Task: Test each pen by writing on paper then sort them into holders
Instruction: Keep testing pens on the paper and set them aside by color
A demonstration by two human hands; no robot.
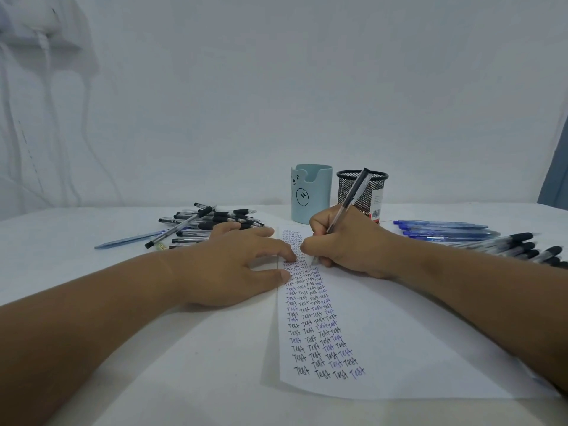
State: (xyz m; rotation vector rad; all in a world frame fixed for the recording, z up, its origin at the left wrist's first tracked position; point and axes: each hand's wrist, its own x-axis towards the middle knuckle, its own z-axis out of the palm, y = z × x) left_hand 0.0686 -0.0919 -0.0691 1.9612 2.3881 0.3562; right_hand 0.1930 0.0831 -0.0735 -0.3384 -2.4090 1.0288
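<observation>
1. Forearms fill the near corners of the view, reaching out over the white tabletop (pixel 92 229) towards a sheet of paper (pixel 399 333) that lies just right of centre.
2. Rows of the word "Test", in black and blue ink, run down the left part of the paper, so by my reckoning many pens have been tried already.
3. At the left edge of the sheet the left hand (pixel 233 265) rests with its fingers spread and straight, fingertips on the written rows; its grip holds nothing and only presses the sheet down. Thin paper is light and slides easily, so this pinning looks needed.
4. Further right, the right hand (pixel 347 244) has its grip closed round a clear-barrelled pen with a black cap end (pixel 350 199), pinched low near the tip, which sits at the upper rows of writing. The barrel slants up and away.
5. Such a pen is light, stiff and smooth; holding it low on the barrel suits writing, while a pinch at mid-barrel would probably serve better for dropping it into a holder.
6. Beyond the paper stand a pale blue holder with a bear face (pixel 311 193) and a black mesh holder (pixel 362 195), close together; neither shows pens inside from here.
7. Left of them lies a loose pile of black pens (pixel 212 224); at the right lie blue pens (pixel 445 230) and more black-gripped pens (pixel 522 245), in tidier groups.
</observation>
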